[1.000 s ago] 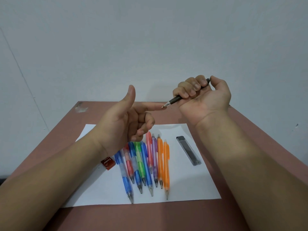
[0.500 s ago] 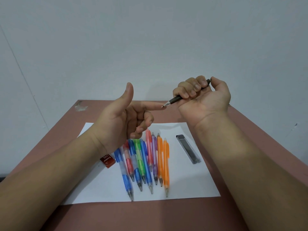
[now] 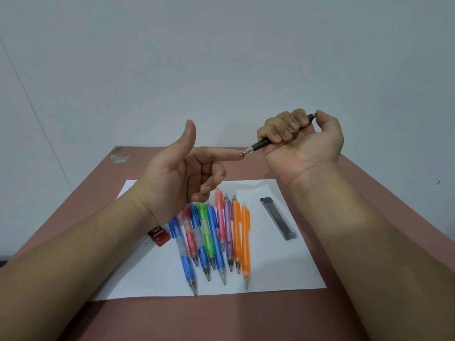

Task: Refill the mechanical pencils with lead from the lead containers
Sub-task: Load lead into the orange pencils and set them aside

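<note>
Right hand (image 3: 299, 141) fists dark pencil (image 3: 262, 143), tip against left hand's (image 3: 177, 175) extended index finger; left holds nothing. Hard pressing could snap lead. Clear lead case (image 3: 278, 219) on paper (image 3: 283, 267).

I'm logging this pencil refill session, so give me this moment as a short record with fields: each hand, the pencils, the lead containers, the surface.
right hand: grips a dark mechanical pencil in a fist, thumb at its top end
left hand: holds nothing; index finger extended to the dark pencil's tip, thumb up
coloured pencils: lying side by side on the white paper, tips toward the person
clear lead container: on the paper, right of the row
red lead container: left of the row, partly behind the left wrist
table: reddish-brown
</note>
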